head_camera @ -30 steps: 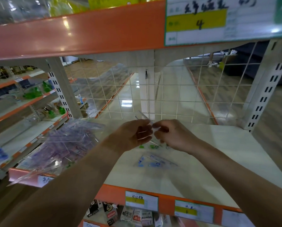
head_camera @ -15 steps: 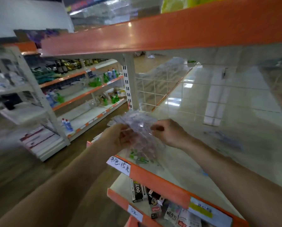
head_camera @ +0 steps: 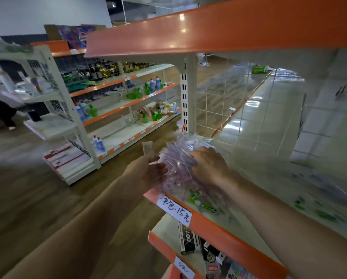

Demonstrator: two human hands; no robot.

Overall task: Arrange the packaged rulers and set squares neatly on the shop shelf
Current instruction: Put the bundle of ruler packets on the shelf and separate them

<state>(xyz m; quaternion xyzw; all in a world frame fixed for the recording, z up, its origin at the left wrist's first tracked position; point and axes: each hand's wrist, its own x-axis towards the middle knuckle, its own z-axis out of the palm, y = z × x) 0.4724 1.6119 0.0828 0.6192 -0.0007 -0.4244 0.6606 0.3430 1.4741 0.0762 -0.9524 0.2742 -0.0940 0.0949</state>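
A heap of clear packaged rulers and set squares (head_camera: 180,168), with purple and green print, lies at the left end of the white shelf (head_camera: 269,178). My left hand (head_camera: 146,174) grips the heap's left side, and one clear packet stands up from its fingers. My right hand (head_camera: 209,164) lies on top of the heap with fingers curled into the packets. More loose packets (head_camera: 319,206) lie blurred further right on the shelf.
The shelf has an orange front edge with a handwritten price label (head_camera: 175,209). An orange shelf (head_camera: 229,31) hangs just above. A wire mesh back panel (head_camera: 239,109) stands behind. Small boxed goods (head_camera: 188,238) fill the shelf below. Another rack with bottles (head_camera: 128,97) stands across the aisle.
My view swung left from the shelf's middle to its left end. Both hands left the single packet held in the middle and now hold the heap of packets at the left.
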